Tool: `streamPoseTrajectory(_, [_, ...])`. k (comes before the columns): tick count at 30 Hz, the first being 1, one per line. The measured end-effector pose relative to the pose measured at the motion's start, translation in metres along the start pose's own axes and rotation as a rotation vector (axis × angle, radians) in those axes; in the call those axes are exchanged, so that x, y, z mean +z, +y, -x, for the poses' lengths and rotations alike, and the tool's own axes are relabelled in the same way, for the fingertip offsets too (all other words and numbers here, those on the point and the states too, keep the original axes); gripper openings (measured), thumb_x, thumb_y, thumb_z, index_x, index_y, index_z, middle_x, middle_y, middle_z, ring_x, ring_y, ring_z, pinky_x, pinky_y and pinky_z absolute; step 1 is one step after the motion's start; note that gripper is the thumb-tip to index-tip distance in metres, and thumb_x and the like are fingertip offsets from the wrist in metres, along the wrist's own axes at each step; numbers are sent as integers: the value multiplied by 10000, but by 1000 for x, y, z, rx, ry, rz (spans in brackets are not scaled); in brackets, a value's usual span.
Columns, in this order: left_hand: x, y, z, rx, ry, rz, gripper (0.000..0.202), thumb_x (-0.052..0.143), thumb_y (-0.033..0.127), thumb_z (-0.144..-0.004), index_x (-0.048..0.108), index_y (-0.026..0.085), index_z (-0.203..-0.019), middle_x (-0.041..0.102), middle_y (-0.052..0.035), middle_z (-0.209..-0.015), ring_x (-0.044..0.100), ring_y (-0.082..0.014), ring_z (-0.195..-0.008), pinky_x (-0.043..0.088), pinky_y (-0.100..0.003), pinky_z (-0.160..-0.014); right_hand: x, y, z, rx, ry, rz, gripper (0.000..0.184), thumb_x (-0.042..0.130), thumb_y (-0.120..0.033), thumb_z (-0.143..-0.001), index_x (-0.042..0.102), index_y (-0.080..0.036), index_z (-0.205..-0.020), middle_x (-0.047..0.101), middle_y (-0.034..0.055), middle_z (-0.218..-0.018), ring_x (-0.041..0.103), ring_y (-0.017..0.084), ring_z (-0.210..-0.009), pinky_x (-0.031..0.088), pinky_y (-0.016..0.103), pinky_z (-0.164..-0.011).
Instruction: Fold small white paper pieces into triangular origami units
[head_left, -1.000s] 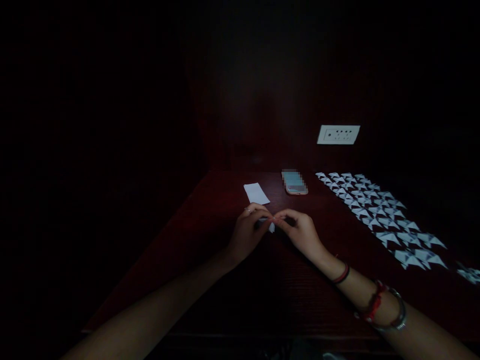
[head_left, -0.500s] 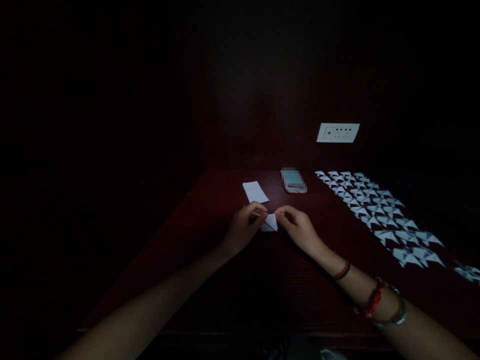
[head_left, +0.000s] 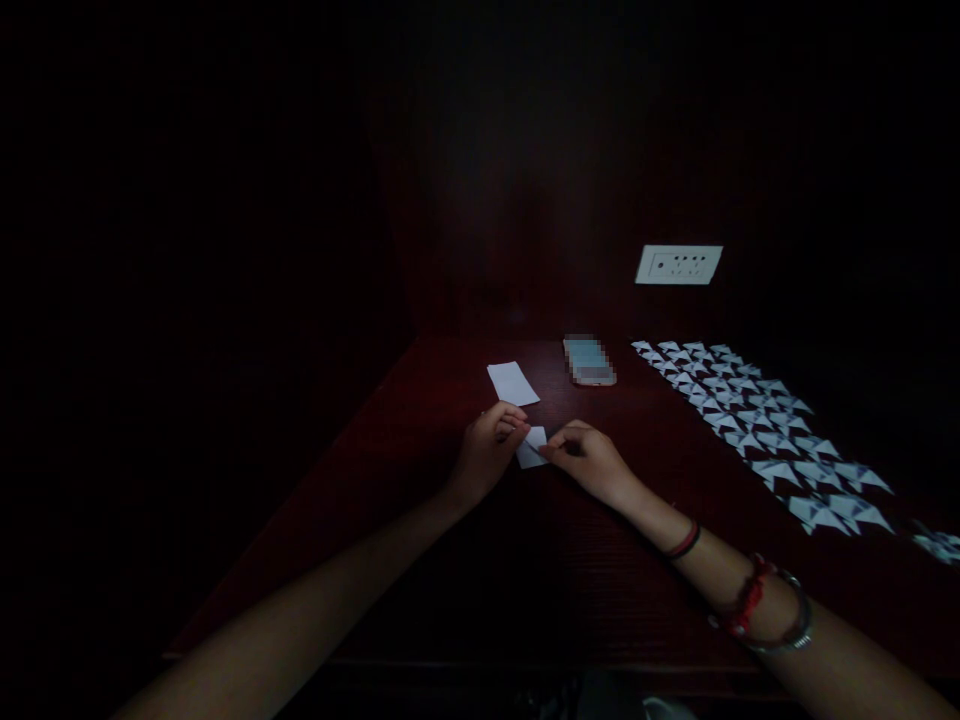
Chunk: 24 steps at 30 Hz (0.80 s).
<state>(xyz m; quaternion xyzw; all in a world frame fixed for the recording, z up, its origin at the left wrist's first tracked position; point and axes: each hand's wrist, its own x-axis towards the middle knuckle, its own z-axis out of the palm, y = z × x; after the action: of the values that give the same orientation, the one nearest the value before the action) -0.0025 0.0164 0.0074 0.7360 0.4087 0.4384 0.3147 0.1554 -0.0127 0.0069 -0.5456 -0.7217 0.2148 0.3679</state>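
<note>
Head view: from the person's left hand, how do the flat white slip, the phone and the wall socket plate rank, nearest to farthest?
From the left hand, pinching a small paper:
1. Flat white slip, lying just beyond the hand.
2. Phone, farther back and to the right.
3. Wall socket plate, highest and farthest right.
</note>
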Motion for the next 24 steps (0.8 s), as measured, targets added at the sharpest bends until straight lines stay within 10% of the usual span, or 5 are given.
streamPoseTrajectory(24, [4,-8,11,419,-368,-630,190,435,173,-797,522,203,-963,480,-19,-1052,437,-161,-975,349,-331,-835,-13,12,-2,144,-129,179,145,471,-239,-663,591,-165,-624,617,35,-679,543,132,-642,369,222,-615])
